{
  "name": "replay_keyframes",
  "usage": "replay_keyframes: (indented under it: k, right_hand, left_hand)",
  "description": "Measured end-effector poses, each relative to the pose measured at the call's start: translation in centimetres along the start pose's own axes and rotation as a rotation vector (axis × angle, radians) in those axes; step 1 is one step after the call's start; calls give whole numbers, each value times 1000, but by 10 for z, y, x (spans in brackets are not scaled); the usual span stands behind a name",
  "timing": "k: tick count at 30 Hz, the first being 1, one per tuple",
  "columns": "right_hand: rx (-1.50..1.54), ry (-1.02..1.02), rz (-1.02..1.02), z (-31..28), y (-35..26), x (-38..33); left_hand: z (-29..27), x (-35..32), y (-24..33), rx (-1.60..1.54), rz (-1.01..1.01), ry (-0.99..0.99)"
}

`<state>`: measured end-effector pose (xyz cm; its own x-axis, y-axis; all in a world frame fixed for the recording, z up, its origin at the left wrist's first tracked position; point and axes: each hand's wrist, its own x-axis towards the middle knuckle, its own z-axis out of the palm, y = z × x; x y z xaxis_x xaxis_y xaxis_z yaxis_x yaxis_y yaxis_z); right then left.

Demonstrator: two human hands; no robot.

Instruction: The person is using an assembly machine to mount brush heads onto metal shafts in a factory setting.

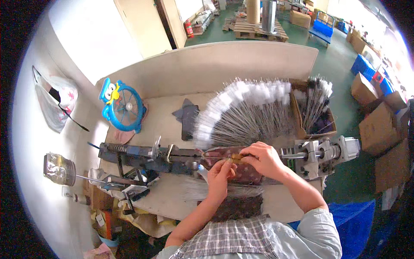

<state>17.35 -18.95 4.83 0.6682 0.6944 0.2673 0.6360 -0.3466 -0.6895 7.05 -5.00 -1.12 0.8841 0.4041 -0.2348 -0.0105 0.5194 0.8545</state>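
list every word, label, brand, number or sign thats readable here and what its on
None can be read.
White plastic bag with pinkish-red markings, on the left wall: too blurred to tell whether they are letters.
Red cylindrical fire extinguisher, near the doorway: too small.
Brown cardboard box, at right: no lettering made out.
Small yellow-brown piece at the right hand: no marking made out.

Lettering, as seen from within the room: none legible. Pinkish-red marks (69,96) on the white plastic bag (49,111), hung at the wall (30,146) on the person's left, are too blurred to read.
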Motion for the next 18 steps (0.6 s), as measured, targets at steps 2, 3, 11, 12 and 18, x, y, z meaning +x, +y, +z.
replay_keyframes:
  k: [2,3,11,12,18]
  right_hand:
    - [51,41,-44,-6,3,-3]
    - [139,15,20,-8,4,-4]
    - [-6,20,-174,-9,6,-1]
    - [17,41,-205,-4,5,4]
    - [-315,9,-181,44,-17,46]
  left_hand:
    - [3,4,-6,78,-3,-10]
    - [5,5,-9,89,36,-17]
    - [2,1,1,37,-14,290]
    - [0,0,7,23,29,245]
    - [-10,-3,21,-162,-66,235]
